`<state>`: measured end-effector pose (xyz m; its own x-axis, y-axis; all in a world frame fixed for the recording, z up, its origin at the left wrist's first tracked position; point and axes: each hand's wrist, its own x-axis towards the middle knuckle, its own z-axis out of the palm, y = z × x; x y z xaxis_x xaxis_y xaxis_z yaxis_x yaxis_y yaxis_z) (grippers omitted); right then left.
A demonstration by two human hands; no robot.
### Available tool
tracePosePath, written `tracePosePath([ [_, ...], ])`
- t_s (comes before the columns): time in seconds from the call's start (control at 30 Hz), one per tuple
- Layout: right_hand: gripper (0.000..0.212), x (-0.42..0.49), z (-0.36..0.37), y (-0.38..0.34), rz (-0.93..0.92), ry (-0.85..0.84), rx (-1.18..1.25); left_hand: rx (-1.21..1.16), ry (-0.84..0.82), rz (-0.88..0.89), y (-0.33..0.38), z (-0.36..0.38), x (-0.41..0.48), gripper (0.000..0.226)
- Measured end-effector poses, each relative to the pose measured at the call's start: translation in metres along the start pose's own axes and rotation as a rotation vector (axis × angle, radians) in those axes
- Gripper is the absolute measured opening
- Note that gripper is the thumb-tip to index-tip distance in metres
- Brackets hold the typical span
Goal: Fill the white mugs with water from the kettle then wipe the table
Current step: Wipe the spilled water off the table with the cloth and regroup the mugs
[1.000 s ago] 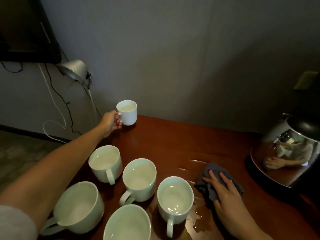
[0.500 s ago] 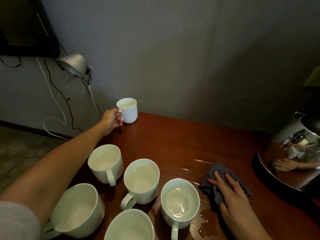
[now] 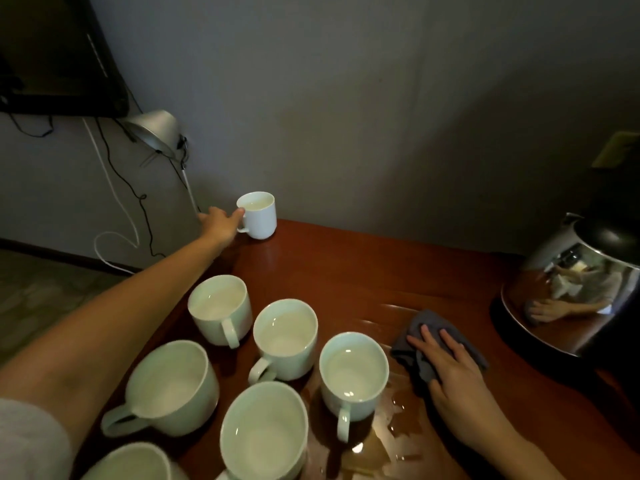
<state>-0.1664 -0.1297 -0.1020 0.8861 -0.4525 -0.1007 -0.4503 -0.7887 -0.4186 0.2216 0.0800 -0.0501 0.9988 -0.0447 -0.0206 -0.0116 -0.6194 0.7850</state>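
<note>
A small white mug [image 3: 259,216] with water in it stands at the table's far left corner by the wall. My left hand [image 3: 221,223] reaches out to it and holds its handle with the fingertips. Several larger white mugs stand in a cluster at the near left, among them one nearest the spill [image 3: 353,372], and they hold water. My right hand [image 3: 450,368] lies flat, fingers straight, pressing a dark grey cloth [image 3: 412,351] onto the wet wood. A puddle of water [image 3: 388,434] spreads in front of the cloth. The shiny steel kettle [image 3: 581,292] sits on its base at the right.
The red-brown wooden table [image 3: 363,268] backs onto a grey wall. A silver lamp [image 3: 156,131], cables and a dark screen [image 3: 59,53] hang off the table's left side. The floor lies below the left edge.
The small mug has gone from lifted to standing on the far corner, farther toward the wall. My left hand has stretched out along its handle. My right hand stays on the cloth.
</note>
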Motion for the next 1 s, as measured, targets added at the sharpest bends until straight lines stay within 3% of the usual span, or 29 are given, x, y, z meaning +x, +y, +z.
tracePosePath([
  [0.13,0.062,-0.019,0.0,-0.001,-0.003,0.0,-0.026,-0.041,0.061,0.274,0.034,-0.027,-0.076,0.043],
  [0.27,0.061,-0.056,0.005,-0.005,0.018,-0.001,-0.058,-0.174,-0.122,0.551,0.054,-0.068,-0.193,0.007],
  [0.33,0.061,-0.08,0.01,-0.007,0.021,0.004,-0.086,-0.268,-0.258,0.621,0.051,-0.083,-0.262,0.012],
  [0.4,0.06,-0.106,0.014,-0.011,0.013,0.015,-0.108,-0.343,-0.38,0.56,0.037,-0.087,-0.329,0.013],
  [0.57,0.062,-0.166,0.025,-0.016,-0.029,0.03,-0.13,-0.403,-0.641,0.189,-0.014,-0.064,-0.429,0.036],
  [0.67,0.063,-0.19,0.027,-0.015,-0.048,0.013,-0.127,-0.407,-0.615,0.075,-0.031,-0.035,-0.438,0.059],
  [0.77,0.065,-0.205,0.026,-0.015,-0.055,0.001,-0.111,-0.385,-0.576,0.075,-0.035,-0.001,-0.428,0.069],
  [1.0,0.064,-0.212,0.024,-0.015,-0.064,0.005,-0.063,-0.487,-0.309,0.074,-0.019,0.038,-0.412,0.028],
])
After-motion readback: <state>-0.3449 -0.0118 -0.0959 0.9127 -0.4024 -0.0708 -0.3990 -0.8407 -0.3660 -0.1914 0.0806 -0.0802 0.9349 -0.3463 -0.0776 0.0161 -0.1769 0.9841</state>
